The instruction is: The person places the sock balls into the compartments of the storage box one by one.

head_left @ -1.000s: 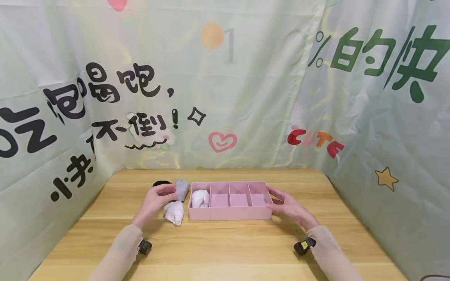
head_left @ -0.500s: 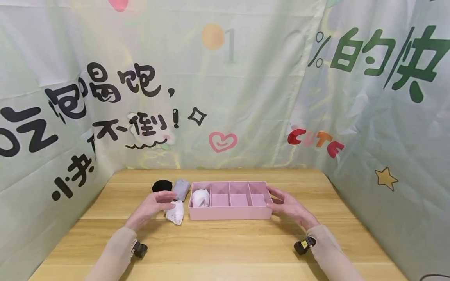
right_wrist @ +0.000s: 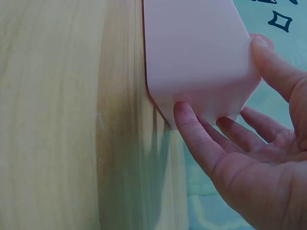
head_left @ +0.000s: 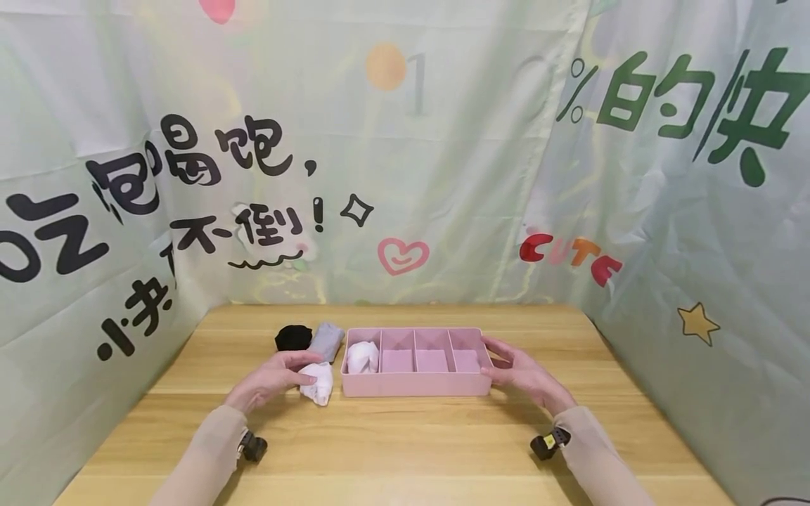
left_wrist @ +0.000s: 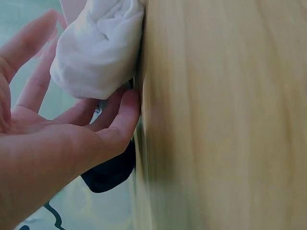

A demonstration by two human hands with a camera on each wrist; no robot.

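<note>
In the head view my left hand (head_left: pixel 268 379) is beside a white balled-up cloth (head_left: pixel 318 385) that looks like rolled socks. The left wrist view has its loosely bent fingers around the near end of this white bundle (left_wrist: pixel 98 50), the thumb standing apart from it. A black bundle (head_left: pixel 294 338) and a grey bundle (head_left: pixel 328 341) lie just behind. My right hand (head_left: pixel 528 376) rests at the right end of a pink divided box (head_left: pixel 414 385). Seen from the right wrist, extended fingertips touch the end wall of the box (right_wrist: pixel 196 52), with the thumb at its upper corner.
Another white bundle (head_left: pixel 363 357) sits in the leftmost compartment of the box; its other compartments hold nothing. All stands on a wooden table (head_left: pixel 405 450). Printed fabric (head_left: pixel 468 176) hangs behind the table and along both sides.
My left hand has come down and nearer from beside the grey bundle to the white one, uncovering the black bundle. My right hand and the box stay put.
</note>
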